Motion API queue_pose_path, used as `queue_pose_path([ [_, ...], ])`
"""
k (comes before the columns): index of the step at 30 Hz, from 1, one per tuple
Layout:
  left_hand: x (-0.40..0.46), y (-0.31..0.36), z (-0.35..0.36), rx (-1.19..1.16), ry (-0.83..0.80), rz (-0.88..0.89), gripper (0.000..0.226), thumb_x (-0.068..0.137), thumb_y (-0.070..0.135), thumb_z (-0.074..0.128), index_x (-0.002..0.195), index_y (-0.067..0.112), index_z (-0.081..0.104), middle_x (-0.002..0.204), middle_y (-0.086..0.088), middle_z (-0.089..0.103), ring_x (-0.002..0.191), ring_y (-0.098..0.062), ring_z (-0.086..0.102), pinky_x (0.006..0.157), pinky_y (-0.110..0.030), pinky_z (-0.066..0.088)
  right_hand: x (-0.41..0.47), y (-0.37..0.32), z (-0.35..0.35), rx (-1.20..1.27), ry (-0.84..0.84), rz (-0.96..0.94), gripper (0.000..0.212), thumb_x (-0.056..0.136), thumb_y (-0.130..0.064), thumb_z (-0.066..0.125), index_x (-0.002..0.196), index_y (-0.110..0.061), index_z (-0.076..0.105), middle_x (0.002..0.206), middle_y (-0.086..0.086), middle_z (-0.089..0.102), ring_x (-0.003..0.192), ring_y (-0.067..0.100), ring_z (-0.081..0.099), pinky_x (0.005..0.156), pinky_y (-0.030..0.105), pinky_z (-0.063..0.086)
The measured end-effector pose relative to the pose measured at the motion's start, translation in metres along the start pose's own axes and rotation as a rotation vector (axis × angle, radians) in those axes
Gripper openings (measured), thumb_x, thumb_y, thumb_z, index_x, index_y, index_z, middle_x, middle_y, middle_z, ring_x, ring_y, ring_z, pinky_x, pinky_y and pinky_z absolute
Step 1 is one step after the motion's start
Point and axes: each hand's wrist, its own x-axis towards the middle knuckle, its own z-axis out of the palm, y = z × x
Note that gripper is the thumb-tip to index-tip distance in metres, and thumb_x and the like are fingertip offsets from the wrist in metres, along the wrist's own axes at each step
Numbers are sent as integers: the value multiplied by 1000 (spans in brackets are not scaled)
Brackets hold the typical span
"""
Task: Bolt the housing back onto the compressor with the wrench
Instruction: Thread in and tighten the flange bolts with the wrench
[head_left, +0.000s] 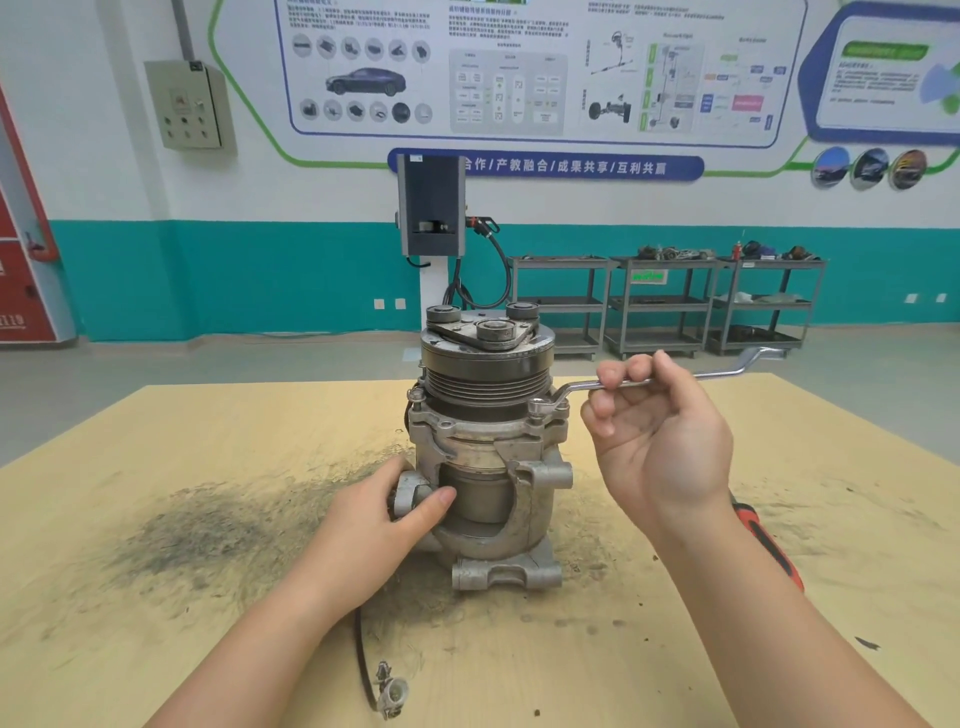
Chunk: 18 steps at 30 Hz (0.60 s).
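Standing upright near the middle of the pale wooden tabletop (156, 467), the compressor (485, 441) has its black grooved pulley (485, 374) and clutch plate on top and its grimy cast-metal housing (488, 452) below, with mounting lugs at the foot. The person's left hand (384, 514) grips the lower left side of the housing, thumb laid across the front of the body and fingers wrapped round a lug behind. Their right hand (660, 436) is curled round the shank of an offset ring wrench (675, 376), palm turned toward me, fingertips folded over the bar. The wrench's near ring sits down over a bolt (538, 408) on the housing's upper flange, on the right side just under the pulley, and the handle runs out to the right, roughly level, its far end kinked upward. Dark, sooty dirt is smeared over the tabletop around the base, thickest to the left. A black cable with a small metal connector (392, 693) lies at the near edge, and a red-and-black tool handle (769, 545) shows behind the right forearm. Grey wheeled carts (665, 306) stand against the teal-and-white wall beyond.
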Motion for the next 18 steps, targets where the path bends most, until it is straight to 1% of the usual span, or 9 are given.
queue_pose_path([
  [3, 0, 0, 1, -2, 4, 1, 28, 83, 63, 60, 80, 37, 50, 74, 21, 65, 60, 4, 54, 54, -9, 38, 5, -2, -3, 43, -4, 49, 34, 99, -17, 36, 68, -12, 47, 63, 6, 56, 47, 17, 47, 44, 20, 38],
  [5, 0, 0, 0, -6, 3, -13, 32, 81, 67, 59, 81, 36, 50, 77, 20, 66, 61, 4, 55, 55, -8, 39, 5, -1, -4, 38, 3, 41, 32, 99, -16, 35, 69, -12, 46, 63, 5, 56, 48, 17, 47, 45, 20, 37],
  [9, -2, 3, -1, -18, -3, -15, 52, 72, 78, 52, 82, 27, 52, 77, 21, 66, 60, 6, 59, 54, -8, 39, 2, 3, -5, 9, -14, 8, 41, 99, -16, 35, 62, -14, 52, 63, 6, 56, 48, 18, 48, 44, 21, 37],
  [11, -3, 4, 0, -33, -13, -9, 53, 73, 75, 53, 83, 23, 52, 73, 24, 66, 56, 10, 60, 55, -7, 38, 2, 3, -4, -28, -19, -13, 46, 99, -16, 35, 57, -16, 54, 62, 5, 56, 47, 18, 47, 44, 21, 37],
  [14, -2, 3, -1, -18, -13, -14, 46, 79, 70, 57, 85, 24, 53, 73, 25, 66, 55, 10, 58, 55, -6, 38, 1, 4, -3, -68, -2, -49, 42, 99, -16, 35, 60, -15, 51, 62, 5, 56, 46, 18, 47, 44, 21, 37],
  [16, -2, 2, -1, -13, -14, -13, 44, 79, 72, 56, 85, 28, 54, 75, 23, 67, 57, 9, 58, 55, -7, 39, -5, 9, -3, -129, 8, -142, 37, 98, -17, 37, 64, -15, 50, 62, 4, 57, 47, 18, 49, 44, 21, 37],
  [18, -3, 1, -1, -13, -15, -11, 43, 79, 72, 56, 84, 29, 54, 76, 22, 67, 58, 8, 59, 54, -8, 39, -15, 19, -2, -261, -33, -361, 31, 96, -18, 38, 69, -14, 51, 65, 4, 59, 49, 19, 52, 47, 22, 40],
])
